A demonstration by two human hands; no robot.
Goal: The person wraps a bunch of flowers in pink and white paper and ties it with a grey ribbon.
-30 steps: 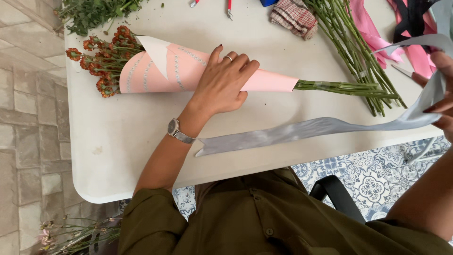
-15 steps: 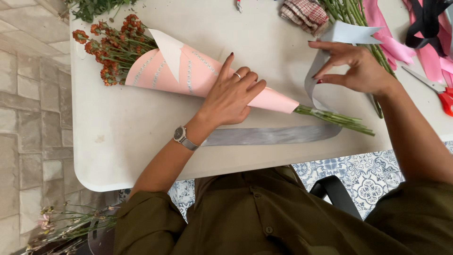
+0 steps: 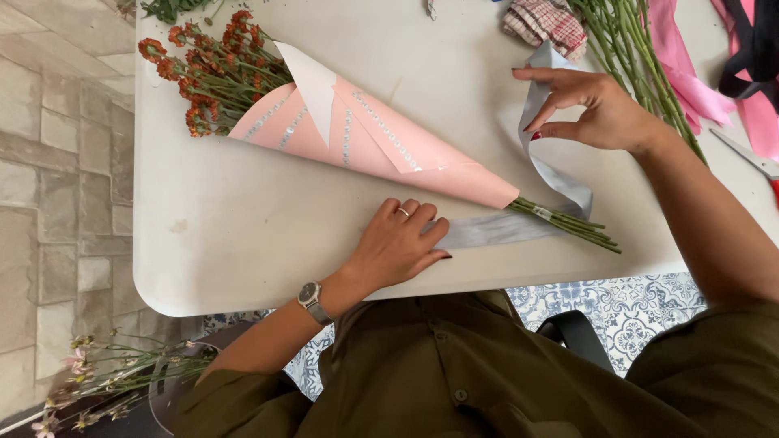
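- The left hand [image 3: 395,247] lies flat on the desk [image 3: 243,243], fingers spread, pinning one end of the grey ribbon [image 3: 495,231].
- Just past it lies the pink-wrapped bouquet [image 3: 365,134], ribbon looping under its stems [image 3: 568,223].
- Farther off, the right hand [image 3: 596,109] pinches the ribbon's raised end; tying looks underway, and crossing over the stems seems due.

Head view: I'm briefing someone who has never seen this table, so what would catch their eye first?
Most striking is the pink paper cone lying slantwise across the white table, orange-red flowers spilling from its wide end at the upper left. A grey ribbon runs under the green stems at its narrow tip: the left hand presses one end flat, and the right hand lifts the other end.
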